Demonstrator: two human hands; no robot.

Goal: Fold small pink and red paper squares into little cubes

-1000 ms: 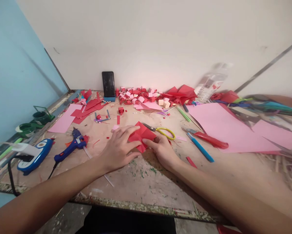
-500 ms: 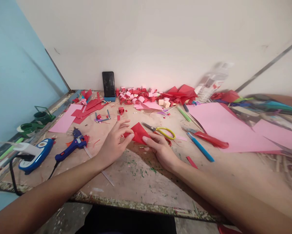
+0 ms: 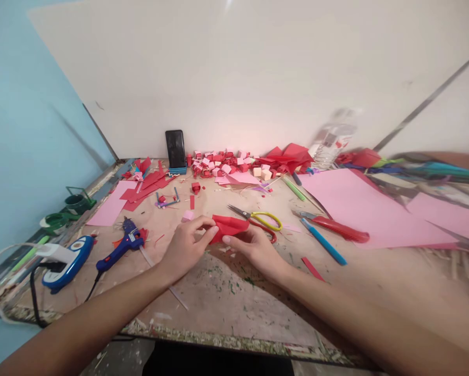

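Observation:
Between my two hands is a folded piece of red paper [image 3: 231,225], held just above the table near its middle. My left hand [image 3: 191,243] pinches its left side between thumb and fingers. On the right side, my right hand [image 3: 257,248] grips it with the thumb in front and the fingers behind, partly hidden. Scissors [image 3: 253,214] with yellow and red handles lie open-bladed just beyond my right hand. A small pink paper cube [image 3: 187,215] sits beyond my left hand.
Left lie a blue glue gun [image 3: 120,248] and a blue-white power strip [image 3: 72,263]. A phone [image 3: 175,149] stands behind, beside a heap of small paper cubes [image 3: 222,164]. To the right are a red utility knife [image 3: 336,227], a blue pen [image 3: 324,242], pink sheets [image 3: 347,203] and a bottle [image 3: 334,137].
The red paper has gone from a flatter, pointed shape to a more folded, wider band, and my fingers have closed in along it. The camera view has tilted slightly upward.

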